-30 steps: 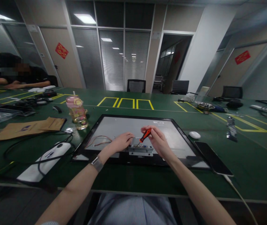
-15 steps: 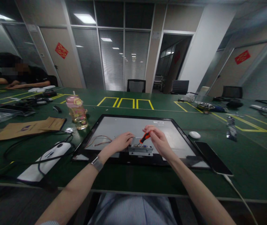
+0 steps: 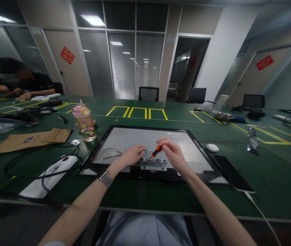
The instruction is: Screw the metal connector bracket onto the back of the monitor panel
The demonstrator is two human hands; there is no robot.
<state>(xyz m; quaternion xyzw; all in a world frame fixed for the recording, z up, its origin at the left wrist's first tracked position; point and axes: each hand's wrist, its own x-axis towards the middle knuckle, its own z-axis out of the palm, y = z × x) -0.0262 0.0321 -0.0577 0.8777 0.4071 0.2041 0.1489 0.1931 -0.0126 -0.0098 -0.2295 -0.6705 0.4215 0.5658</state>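
Observation:
A flat display panel [image 3: 186, 136] with a black frame and grey back lies on the green table. At its near edge sits a metal bracket [image 3: 153, 164] with a small circuit board behind its upright face. My right hand [image 3: 173, 152] is closed around the orange and black handle of a screwdriver [image 3: 157, 150], whose shaft slants down to the board. My left hand [image 3: 134, 154] rests at the bracket's left side, fingers together; whatever the fingertips grip is hidden. Thin wires [image 3: 109, 154] with a small connector lie on the panel to the left.
Left of the panel are a pink bottle [image 3: 84, 123], a brown paper bag [image 3: 32, 140] and a white power strip [image 3: 50, 176] with black cables. On the right lie a phone [image 3: 232, 173] with its cable and a white case [image 3: 212, 147]. A person [image 3: 30, 82] sits at the far left.
The screwdriver handle has shifted very slightly in my right hand. My left hand has stayed in place. At the far left, the other person's hands have moved a little.

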